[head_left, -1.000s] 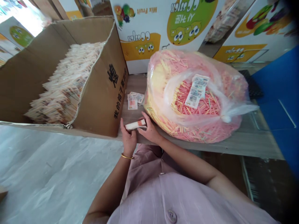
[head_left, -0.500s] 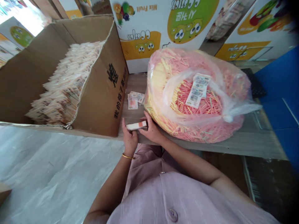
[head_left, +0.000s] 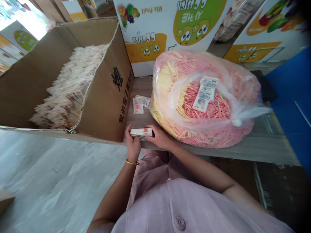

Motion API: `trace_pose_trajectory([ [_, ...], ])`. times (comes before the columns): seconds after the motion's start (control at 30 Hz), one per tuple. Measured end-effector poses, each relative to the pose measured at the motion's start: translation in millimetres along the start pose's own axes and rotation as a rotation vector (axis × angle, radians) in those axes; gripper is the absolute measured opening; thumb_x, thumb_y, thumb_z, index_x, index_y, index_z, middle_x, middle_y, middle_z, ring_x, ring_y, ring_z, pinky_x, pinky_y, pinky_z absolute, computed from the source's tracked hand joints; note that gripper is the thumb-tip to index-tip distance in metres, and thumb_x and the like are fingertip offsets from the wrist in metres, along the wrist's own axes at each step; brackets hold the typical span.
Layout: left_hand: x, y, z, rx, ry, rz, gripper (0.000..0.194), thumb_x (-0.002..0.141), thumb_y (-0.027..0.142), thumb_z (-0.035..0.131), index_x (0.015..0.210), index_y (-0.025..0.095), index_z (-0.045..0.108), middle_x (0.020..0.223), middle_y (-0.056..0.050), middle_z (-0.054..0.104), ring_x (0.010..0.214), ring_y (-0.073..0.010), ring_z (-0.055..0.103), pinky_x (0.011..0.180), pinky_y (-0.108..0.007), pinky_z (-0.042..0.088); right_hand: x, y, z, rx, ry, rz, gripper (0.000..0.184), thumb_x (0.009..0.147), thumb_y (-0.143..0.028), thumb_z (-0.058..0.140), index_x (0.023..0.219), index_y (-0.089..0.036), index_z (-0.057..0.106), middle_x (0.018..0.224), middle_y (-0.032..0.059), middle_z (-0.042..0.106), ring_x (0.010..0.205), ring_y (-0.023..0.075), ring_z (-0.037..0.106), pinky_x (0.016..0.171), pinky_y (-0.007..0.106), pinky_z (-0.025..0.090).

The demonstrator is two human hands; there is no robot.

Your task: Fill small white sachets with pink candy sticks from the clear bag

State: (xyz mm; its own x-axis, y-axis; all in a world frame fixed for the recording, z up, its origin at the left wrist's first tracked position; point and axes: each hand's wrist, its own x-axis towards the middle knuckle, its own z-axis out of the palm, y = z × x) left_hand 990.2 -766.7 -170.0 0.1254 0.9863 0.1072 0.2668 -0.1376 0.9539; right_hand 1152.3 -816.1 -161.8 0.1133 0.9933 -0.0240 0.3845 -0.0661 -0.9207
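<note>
Two hands gripped paper-wrapped stick bundle (head_left: pixel 141 132) at bench (head_left: pixel 143 87) edge: left hand (head_left: pixel 132 144) fingers closed on left end, right hand (head_left: pixel 159 137) on right end. Cardboard carton (head_left: pixel 104 106) left of fingers; plastic sack of coloured sticks (head_left: pixel 213 132) right.

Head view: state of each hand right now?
Left hand: closed, holding one end of a paper-wrapped bundle.
Right hand: closed, holding the bundle's other end.
</note>
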Motion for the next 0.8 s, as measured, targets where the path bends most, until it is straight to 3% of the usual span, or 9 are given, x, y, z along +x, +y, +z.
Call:
trace_pose_trajectory([
  [0.17,-2.7,-1.0,-2.2,0.009,-0.027,-0.034,0.061,0.077,0.011,0.051,0.138,0.015,0.054,0.134,-0.014,0.061,0.12,-0.0237,0.062,0.113,-0.04,0.046,-3.5,-15.5,-2.8,-0.127,-0.097,0.092,0.025,0.092,-0.03,0.071,0.11,-0.014,0.066,0.109,0.0102,0.074,0.099,0.0219,0.067,0.09,0.033,0.048],
  [0.27,-4.4,-0.5,-3.8,0.012,0.025,-0.007,0.072,0.081,0.016,0.057,0.151,0.013,0.041,0.143,-0.019,0.055,0.131,-0.0266,0.057,0.117,-0.044,0.042,-6.1,-30.4,-10.0,-0.262,-0.08,0.146,0.025,0.094,-0.034,0.068,0.109,-0.014,0.067,0.105,0.0125,0.075,0.097,0.0243,0.068,0.088,0.034,0.048],
  [0.33,-7.6,3.0,-9.4,-0.047,0.085,0.013,0.074,0.086,0.023,0.06,0.155,0.014,0.034,0.143,-0.02,0.055,0.131,-0.0275,0.057,0.117,-0.046,0.043,-8.2,-41.5,-18.0,-0.177,-0.075,0.171,0.027,0.097,-0.038,0.064,0.112,-0.015,0.066,0.104,0.0115,0.075,0.09,0.0226,0.069,0.083,0.033,0.049],
  [0.4,-14.4,8.8,-19.3,-0.113,0.151,0.061,0.067,0.091,0.03,0.06,0.153,0.018,0.037,0.142,-0.018,0.057,0.131,-0.027,0.058,0.116,-0.046,0.044,-9.6,-50.6,-26.3,0.032,-0.167,0.165,0.028,0.102,-0.04,0.054,0.115,-0.018,0.065,0.1,0.008,0.076,0.079,0.0187,0.069,0.076,0.03,0.051],
  [0.5,-31.8,15.9,-37.9,-0.137,0.219,0.146,0.053,0.095,0.028,0.056,0.146,0.023,0.047,0.141,-0.014,0.058,0.131,-0.025,0.059,0.115,-0.044,0.045,-9.4,-58.6,-33.4,0.04,-0.279,0.238,0.026,0.104,-0.037,0.049,0.108,-0.018,0.066,0.089,0.0069,0.074,0.071,0.0192,0.068,0.071,0.031,0.051],
  [0.57,-44.7,15.6,-49.0,-0.113,0.232,0.144,0.045,0.094,0.022,0.053,0.14,0.024,0.054,0.137,-0.013,0.06,0.128,-0.0237,0.06,0.113,-0.042,0.047,-8.8,-61.7,-33.9,-0.152,-0.184,0.313,0.018,0.099,-0.031,0.059,0.098,-0.015,0.067,0.085,0.0102,0.072,0.077,0.0235,0.069,0.074,0.033,0.05],
  [0.63,-54.4,10.6,-56.9,-0.083,0.239,0.096,0.038,0.093,0.019,0.052,0.13,0.023,0.06,0.13,-0.01,0.063,0.123,-0.0222,0.062,0.11,-0.041,0.048,-8.5,-64.5,-33.3,-0.155,-0.142,0.259,0.016,0.097,-0.031,0.062,0.1,-0.015,0.067,0.089,0.0106,0.073,0.079,0.0234,0.069,0.074,0.033,0.049],
  [0.73,-59.2,-0.8,-62.6,-0.094,0.265,-0.042,0.025,0.089,0.02,0.054,0.111,0.022,0.065,0.113,-0.006,0.068,0.107,-0.0196,0.066,0.102,-0.038,0.051,-7.8,-66.9,-32.0,0.062,-0.344,0.083,0.023,0.102,-0.039,0.056,0.108,-0.019,0.066,0.09,0.0044,0.073,0.069,0.0171,0.065,0.068,0.029,0.05],
  [0.8,-57.8,-7.8,-63.9,-0.126,0.265,-0.135,0.013,0.085,0.021,0.055,0.095,0.021,0.064,0.096,-0.003,0.068,0.093,-0.0178,0.065,0.094,-0.035,0.052,-6.8,-66.2,-30.0,0.026,-0.353,0.1,0.019,0.101,-0.035,0.057,0.104,-0.018,0.066,0.086,0.0043,0.072,0.07,0.0178,0.065,0.068,0.029,0.049],
])
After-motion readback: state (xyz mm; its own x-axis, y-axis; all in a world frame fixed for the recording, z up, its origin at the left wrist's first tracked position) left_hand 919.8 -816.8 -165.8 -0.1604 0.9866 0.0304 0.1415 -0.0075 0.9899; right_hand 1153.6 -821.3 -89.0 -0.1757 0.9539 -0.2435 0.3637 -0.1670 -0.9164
